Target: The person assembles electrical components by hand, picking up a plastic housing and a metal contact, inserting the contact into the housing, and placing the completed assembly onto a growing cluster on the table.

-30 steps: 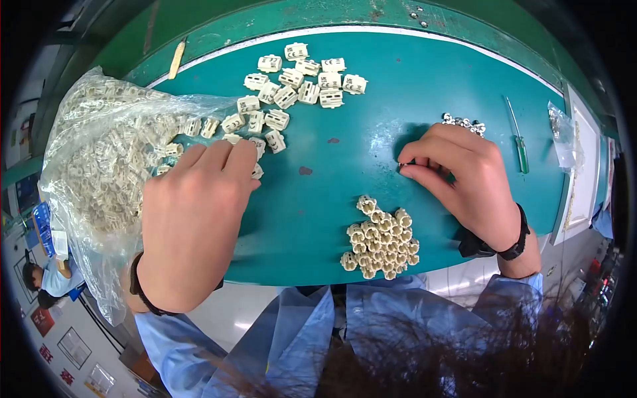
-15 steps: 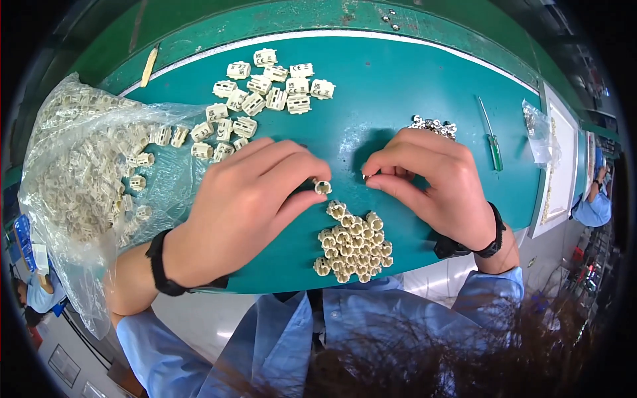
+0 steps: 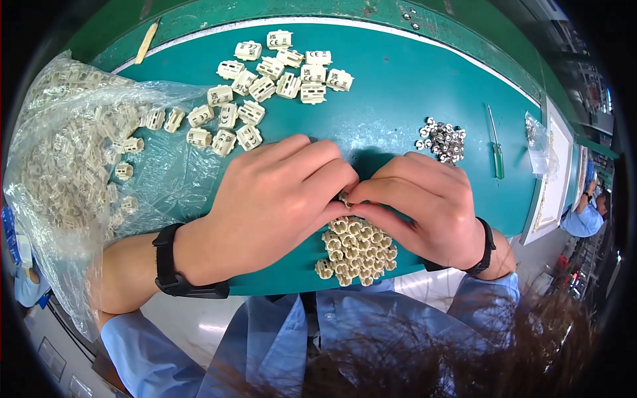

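Observation:
My left hand (image 3: 272, 192) is closed, thumb and fingers pinching a small cream plastic cylindrical housing (image 3: 343, 198), which is mostly covered by the fingers. My right hand (image 3: 421, 202) meets it there in a pinch. A tiny metal piece showed in that pinch earlier; the fingertips now hide it against the housing. Right below the fingertips, a tight cluster of similar housings (image 3: 358, 251) stands on end with open ends up. Beyond my left hand, several more housings (image 3: 270, 67) lie loosely on the green mat. A pile of small shiny metal parts (image 3: 443, 140) lies beyond my right hand.
A large clear plastic bag (image 3: 60, 146) full of housings spreads over the left side. To the right lie a green-handled screwdriver (image 3: 497, 159), a small clear bag (image 3: 539, 142) and a white-framed tray (image 3: 552, 176). A wooden-looking stick (image 3: 146, 43) rests at the far left edge.
My hands have come together; the right has moved left so its fingertips meet the housing held in the left. The metal pile, partly covered before, is now in full sight.

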The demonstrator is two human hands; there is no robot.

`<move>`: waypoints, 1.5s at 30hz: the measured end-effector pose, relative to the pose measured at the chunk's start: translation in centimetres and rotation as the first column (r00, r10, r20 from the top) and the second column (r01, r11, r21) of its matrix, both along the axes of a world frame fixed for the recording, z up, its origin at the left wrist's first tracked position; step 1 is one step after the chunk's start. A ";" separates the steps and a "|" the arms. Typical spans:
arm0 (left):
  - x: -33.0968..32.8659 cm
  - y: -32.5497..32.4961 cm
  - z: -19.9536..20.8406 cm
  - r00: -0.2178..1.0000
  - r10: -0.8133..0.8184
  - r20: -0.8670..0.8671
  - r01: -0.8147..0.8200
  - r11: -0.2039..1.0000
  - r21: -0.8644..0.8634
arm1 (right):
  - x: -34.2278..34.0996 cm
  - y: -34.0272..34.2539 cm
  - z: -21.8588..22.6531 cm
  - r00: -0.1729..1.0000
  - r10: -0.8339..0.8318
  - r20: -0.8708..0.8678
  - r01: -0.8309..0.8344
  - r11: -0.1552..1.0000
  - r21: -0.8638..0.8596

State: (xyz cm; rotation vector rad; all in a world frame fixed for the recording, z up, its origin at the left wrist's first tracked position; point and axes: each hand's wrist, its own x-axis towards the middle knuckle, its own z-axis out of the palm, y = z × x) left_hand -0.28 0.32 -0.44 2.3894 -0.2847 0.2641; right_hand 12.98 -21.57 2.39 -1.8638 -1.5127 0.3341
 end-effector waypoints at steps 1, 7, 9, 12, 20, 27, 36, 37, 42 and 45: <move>0.0 0.0 0.0 1.000 -0.004 0.000 0.004 1.000 0.002 | 0.0 0.0 0.0 1.000 -0.001 0.014 0.001 1.000 0.003; -0.2 0.0 -0.3 1.000 0.005 0.012 -0.005 1.000 -0.007 | -0.3 0.0 0.0 0.999 -0.001 0.033 0.001 1.000 -0.007; -0.2 0.2 -0.2 1.000 0.001 0.009 -0.001 1.000 0.002 | -0.4 0.0 -0.1 0.999 -0.005 0.048 0.005 1.000 -0.007; -0.1 0.1 -0.2 1.000 -0.001 0.004 0.001 1.000 -0.001 | -0.5 -0.1 0.1 0.998 -0.008 0.059 0.009 1.000 -0.012; 0.2 -0.2 0.0 1.000 -0.008 0.001 0.008 1.000 -0.015 | 0.2 -0.4 0.3 0.998 -0.011 0.068 0.010 1.000 0.016; -0.7 1.2 -0.3 0.995 -0.099 -0.002 0.098 0.994 -0.037 | 5.3 -2.6 2.5 0.949 -0.305 0.082 0.311 0.946 -0.090; -0.9 1.4 0.2 0.981 -0.193 -0.005 0.193 0.980 0.047 | 5.1 -2.4 1.4 0.924 -0.356 0.139 0.379 0.901 -0.209; -1.0 1.4 0.3 0.982 -0.189 -0.006 0.189 0.981 0.050 | 5.0 -2.3 1.4 0.922 -0.352 0.158 0.380 0.900 -0.215; -1.0 1.7 0.8 0.984 -0.178 -0.013 0.178 0.984 0.033 | 5.3 -2.0 1.6 0.932 -0.334 0.138 0.360 0.894 -0.268; -1.2 2.6 2.9 0.992 -0.121 -0.037 0.125 0.982 0.142 | 5.3 -2.3 1.7 0.896 -0.429 -0.114 0.394 0.887 -0.241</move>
